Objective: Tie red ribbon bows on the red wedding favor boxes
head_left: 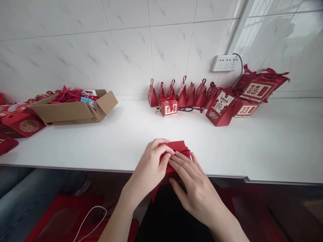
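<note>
At the front edge of the table, a red gift box (176, 145) sits between my two hands, largely covered by them. A dark red ribbon (186, 153) lies across its top, and one ribbon tail hangs below on the left. My left hand (152, 166) is closed, thumb and forefinger meeting at the middle of the ribbon; its other fingers reach over the box's far left side. Across the right side of the box rests my right hand (193, 179), its long fingertips touching the ribbon beside my left fingertips and its thumb against the front. The exact pinch point is hidden.
A cardboard carton (68, 114) of red ribbons stands at the left, beside red boxes (24, 125). Along the wall are several pointed red boxes (201, 95), a small ribboned box (169, 107) and stacked boxes (257, 90). A power strip (225, 63) is on the wall.
</note>
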Action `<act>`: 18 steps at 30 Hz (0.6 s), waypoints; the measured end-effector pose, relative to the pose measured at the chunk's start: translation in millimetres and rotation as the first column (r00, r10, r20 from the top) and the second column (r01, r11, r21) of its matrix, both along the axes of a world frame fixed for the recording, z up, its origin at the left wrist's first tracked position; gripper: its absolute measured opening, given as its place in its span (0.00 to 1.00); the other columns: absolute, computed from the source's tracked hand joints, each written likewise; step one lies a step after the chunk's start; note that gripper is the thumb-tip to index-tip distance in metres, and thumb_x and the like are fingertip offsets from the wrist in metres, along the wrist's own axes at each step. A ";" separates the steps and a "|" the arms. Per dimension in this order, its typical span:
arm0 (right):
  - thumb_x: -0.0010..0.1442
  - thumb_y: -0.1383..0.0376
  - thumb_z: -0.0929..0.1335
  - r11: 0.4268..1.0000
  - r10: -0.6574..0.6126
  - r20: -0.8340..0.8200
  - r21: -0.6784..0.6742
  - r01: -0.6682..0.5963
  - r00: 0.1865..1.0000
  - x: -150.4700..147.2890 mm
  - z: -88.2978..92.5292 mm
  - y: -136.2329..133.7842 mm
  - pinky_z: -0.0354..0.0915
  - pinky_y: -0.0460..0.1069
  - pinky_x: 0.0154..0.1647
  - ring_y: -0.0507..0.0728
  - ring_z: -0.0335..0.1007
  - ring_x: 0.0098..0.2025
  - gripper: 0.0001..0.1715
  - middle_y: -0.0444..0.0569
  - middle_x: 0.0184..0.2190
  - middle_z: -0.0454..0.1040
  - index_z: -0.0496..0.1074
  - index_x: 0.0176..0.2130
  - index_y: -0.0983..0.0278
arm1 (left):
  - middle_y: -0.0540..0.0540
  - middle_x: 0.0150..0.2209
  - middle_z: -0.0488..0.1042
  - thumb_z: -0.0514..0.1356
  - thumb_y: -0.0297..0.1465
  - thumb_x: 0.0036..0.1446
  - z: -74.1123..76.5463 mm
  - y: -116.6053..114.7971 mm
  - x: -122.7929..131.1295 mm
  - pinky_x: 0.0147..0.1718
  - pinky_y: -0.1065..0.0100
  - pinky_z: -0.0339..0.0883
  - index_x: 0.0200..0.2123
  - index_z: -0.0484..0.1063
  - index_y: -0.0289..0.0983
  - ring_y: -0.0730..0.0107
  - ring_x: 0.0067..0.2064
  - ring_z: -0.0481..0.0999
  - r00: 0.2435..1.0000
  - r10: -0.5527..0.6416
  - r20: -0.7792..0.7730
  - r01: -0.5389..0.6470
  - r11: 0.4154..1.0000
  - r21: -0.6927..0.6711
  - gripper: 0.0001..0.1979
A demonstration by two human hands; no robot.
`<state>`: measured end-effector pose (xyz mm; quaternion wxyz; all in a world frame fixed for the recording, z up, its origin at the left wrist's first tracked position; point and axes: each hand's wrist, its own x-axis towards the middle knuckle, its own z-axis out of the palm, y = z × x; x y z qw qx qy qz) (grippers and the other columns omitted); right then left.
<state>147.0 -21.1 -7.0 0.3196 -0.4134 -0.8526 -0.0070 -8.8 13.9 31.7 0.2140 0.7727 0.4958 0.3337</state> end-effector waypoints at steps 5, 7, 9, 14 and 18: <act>0.61 0.69 0.63 0.993 0.076 -0.312 -0.065 -0.101 0.947 6.4 -2.9 -2.2 0.50 0.65 0.63 0.61 0.60 0.60 0.21 0.52 0.53 0.70 0.64 0.54 0.65 | 0.48 0.51 0.67 0.51 0.31 0.61 -10.4 4.1 -3.1 0.56 0.62 0.61 0.36 0.73 0.42 0.66 0.56 0.66 0.998 -0.005 0.055 0.008 0.999 -0.050 0.10; 0.62 0.68 0.62 0.998 -0.027 -0.571 -0.060 -0.010 0.821 11.0 -4.5 0.8 0.59 0.60 0.59 0.59 0.68 0.53 0.12 0.50 0.44 0.75 0.70 0.45 0.62 | 0.47 0.51 0.67 0.52 0.32 0.61 -12.5 4.2 -3.8 0.56 0.61 0.61 0.36 0.74 0.43 0.65 0.56 0.65 0.998 -0.005 0.058 0.008 0.998 -0.060 0.10; 0.63 0.64 0.61 0.971 -0.237 -0.699 -0.188 0.146 0.675 15.0 -5.0 7.8 0.67 0.55 0.48 0.57 0.72 0.43 0.09 0.49 0.37 0.76 0.70 0.37 0.62 | 0.47 0.51 0.67 0.52 0.32 0.61 -13.3 4.1 -4.1 0.55 0.60 0.61 0.36 0.74 0.44 0.63 0.57 0.64 0.998 -0.004 0.064 0.008 0.998 -0.067 0.11; 0.59 0.53 0.65 0.834 -0.424 -0.582 -0.549 0.049 0.694 19.1 -1.7 28.8 0.66 0.50 0.35 0.55 0.69 0.33 0.16 0.48 0.31 0.74 0.69 0.34 0.63 | 0.47 0.51 0.67 0.52 0.31 0.60 -13.3 4.7 -4.4 0.55 0.60 0.61 0.38 0.73 0.44 0.64 0.56 0.65 0.996 -0.018 0.089 0.023 0.998 -0.052 0.10; 0.56 0.51 0.66 0.782 -0.428 -0.666 -0.612 -0.120 0.611 19.4 0.1 35.4 0.62 0.46 0.26 0.53 0.65 0.28 0.18 0.46 0.27 0.70 0.66 0.29 0.64 | 0.47 0.51 0.67 0.51 0.29 0.61 -12.1 5.2 -4.5 0.55 0.60 0.63 0.41 0.74 0.45 0.64 0.56 0.65 0.996 -0.055 0.068 0.057 0.998 -0.033 0.12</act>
